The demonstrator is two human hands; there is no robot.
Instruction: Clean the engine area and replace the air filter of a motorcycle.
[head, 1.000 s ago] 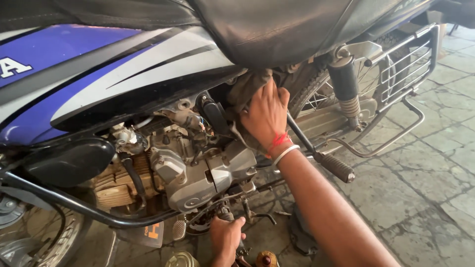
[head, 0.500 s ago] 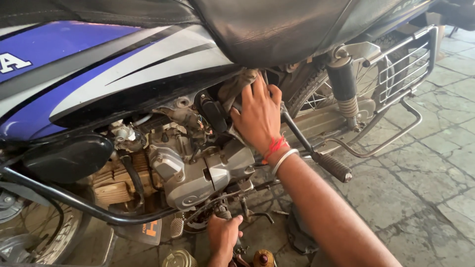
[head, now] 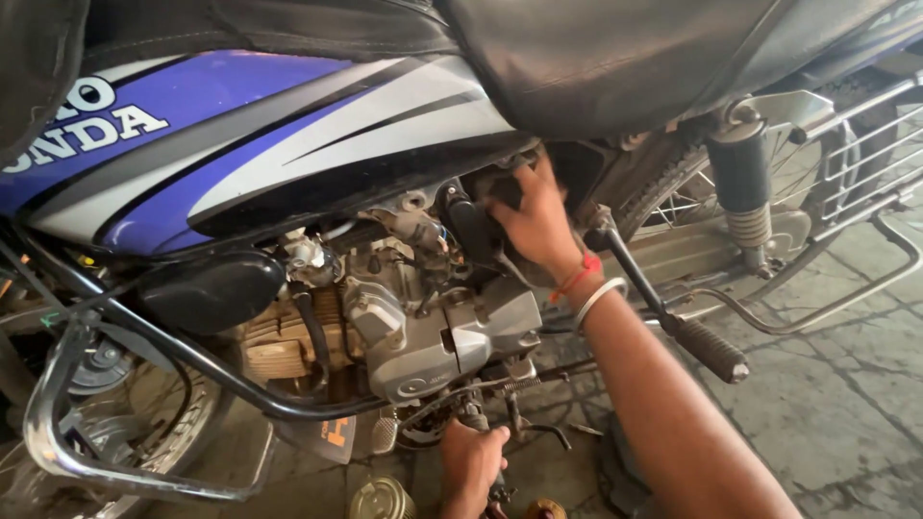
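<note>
Head view: motorcycle on its stand, engine [head: 423, 327] as landmark.

Right hand [head: 536, 223] is up and to the right of the engine, reaching into the gap under the seat [head: 615, 58]. Fingers curl onto a dark part [head: 478, 229] there, prob. a rubber boot or cover; grip looks pressed onto it, but whether it actually closes round it I can't tell, fingertips hidden. Kick lever [head: 673, 308] runs just beside the wrist, to the right of the engine.

Left hand [head: 471, 459] is below the engine, fist closed on a small tool or rod [head: 478, 415] at the underside; what exactly it pinches is too dark to tell. A round tin [head: 382, 500] sits on the floor [head: 846, 384] just left of that hand.

Risks, as I judge:
- right hand slips off the dark part, knuckles hit frame edges; cramped gap, no clear sight.
- wrist or bangle snags on the kick lever.
- low tool twists out, since the left grip works blind.
- tin gets knocked over by the left forearm.

The dark part lies under the right fingers, touching; the rod sits inside the left fist.
</note>
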